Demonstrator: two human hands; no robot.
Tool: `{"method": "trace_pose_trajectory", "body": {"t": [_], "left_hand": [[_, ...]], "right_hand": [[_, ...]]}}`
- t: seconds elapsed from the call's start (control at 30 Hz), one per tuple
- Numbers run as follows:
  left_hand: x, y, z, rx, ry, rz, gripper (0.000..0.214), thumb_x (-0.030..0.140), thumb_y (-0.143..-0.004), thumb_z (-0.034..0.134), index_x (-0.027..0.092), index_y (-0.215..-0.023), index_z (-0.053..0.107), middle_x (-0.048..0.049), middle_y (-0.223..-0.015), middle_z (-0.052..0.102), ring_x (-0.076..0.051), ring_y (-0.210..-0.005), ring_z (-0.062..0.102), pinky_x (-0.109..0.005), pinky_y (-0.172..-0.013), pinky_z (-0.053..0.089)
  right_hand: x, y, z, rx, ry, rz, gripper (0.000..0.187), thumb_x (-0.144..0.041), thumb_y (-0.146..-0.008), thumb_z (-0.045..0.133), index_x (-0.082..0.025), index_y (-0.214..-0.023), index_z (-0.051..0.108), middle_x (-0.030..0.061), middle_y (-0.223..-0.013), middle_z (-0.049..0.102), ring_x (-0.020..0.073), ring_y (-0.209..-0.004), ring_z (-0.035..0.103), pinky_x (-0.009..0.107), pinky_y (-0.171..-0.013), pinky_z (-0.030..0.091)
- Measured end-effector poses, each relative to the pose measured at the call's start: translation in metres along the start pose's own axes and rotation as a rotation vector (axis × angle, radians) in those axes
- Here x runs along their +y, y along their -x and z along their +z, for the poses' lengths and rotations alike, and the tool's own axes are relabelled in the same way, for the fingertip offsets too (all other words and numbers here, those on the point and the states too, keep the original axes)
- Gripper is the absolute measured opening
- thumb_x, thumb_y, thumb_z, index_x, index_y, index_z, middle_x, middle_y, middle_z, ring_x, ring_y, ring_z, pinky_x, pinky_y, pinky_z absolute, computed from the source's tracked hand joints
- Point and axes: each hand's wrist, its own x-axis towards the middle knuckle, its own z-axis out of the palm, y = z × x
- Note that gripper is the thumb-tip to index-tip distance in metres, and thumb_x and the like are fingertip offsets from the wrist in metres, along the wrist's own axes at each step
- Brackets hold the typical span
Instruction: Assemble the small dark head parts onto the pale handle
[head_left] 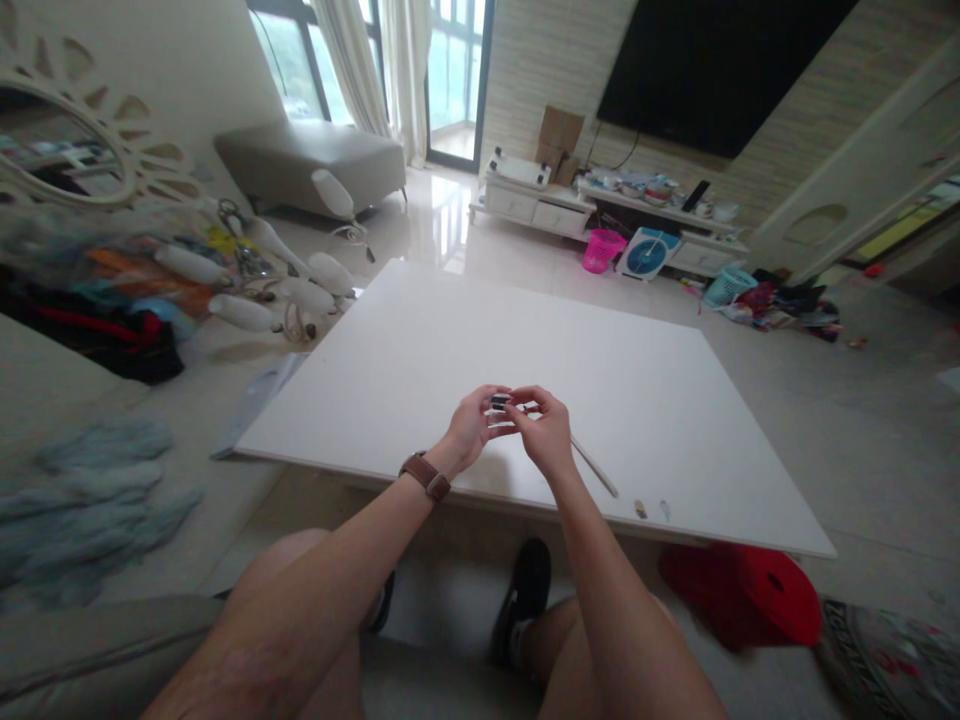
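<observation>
Above the near side of the white table (517,330), my hands meet over a small black object (500,401) with a pale band. Its kind is too small to make out. My left hand (471,430), with a brown strap on the wrist, has its fingers closed around the object. My right hand (546,432) pinches at the object's right side, its fingertips partly hiding it. Just right of that hand, a thin pale stick (596,468) lies on the tabletop. Farther right, near the front edge, are a small brownish piece (640,509) and a small clear or whitish piece (664,511).
Below the table's front right edge is a red stool-like object (742,595). Left of the table stand a lamp with several white shades (307,295) and a pile of bags. A pink basket (602,250) and a blue-white fan box (648,254) sit by the TV cabinet.
</observation>
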Motion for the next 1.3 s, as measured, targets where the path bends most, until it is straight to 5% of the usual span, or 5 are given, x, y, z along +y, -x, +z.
{"method": "trace_pose_trajectory", "body": {"t": [0.47,0.8,1.3], "left_hand": [[0.0009,-0.0039,-0.0028,-0.026,-0.011,0.039,0.016,0.02,-0.077,0.057,0.014,-0.09,0.064,-0.0111,-0.09,0.069,-0.022,-0.078,0.069,-0.037,-0.071,0.058],[0.004,0.0015,0.0011,0.013,-0.08,0.059,0.024,0.006,-0.074,0.053,0.014,-0.095,0.062,-0.0131,-0.098,0.071,-0.021,-0.077,0.071,-0.033,-0.066,0.058],[0.0028,-0.0005,0.0017,0.036,-0.15,0.094,0.025,0.004,-0.074,0.059,0.013,-0.097,0.059,-0.0147,-0.105,0.07,-0.022,-0.078,0.073,-0.031,-0.064,0.058]], "right_hand": [[-0.0042,-0.0009,0.0021,0.002,0.046,-0.018,0.014,-0.021,-0.076,0.064,-0.022,-0.088,0.071,0.0024,-0.088,0.07,0.0174,-0.085,0.064,0.03,-0.076,0.05],[-0.0033,-0.0039,-0.0039,0.187,0.008,0.022,0.014,-0.027,-0.079,0.058,-0.017,-0.085,0.066,0.0044,-0.088,0.068,0.0178,-0.082,0.062,0.028,-0.067,0.047],[-0.0044,-0.0059,-0.0043,0.144,-0.027,0.095,0.014,-0.028,-0.077,0.054,-0.018,-0.081,0.064,0.0048,-0.085,0.068,0.0186,-0.082,0.062,0.029,-0.068,0.048]]}}
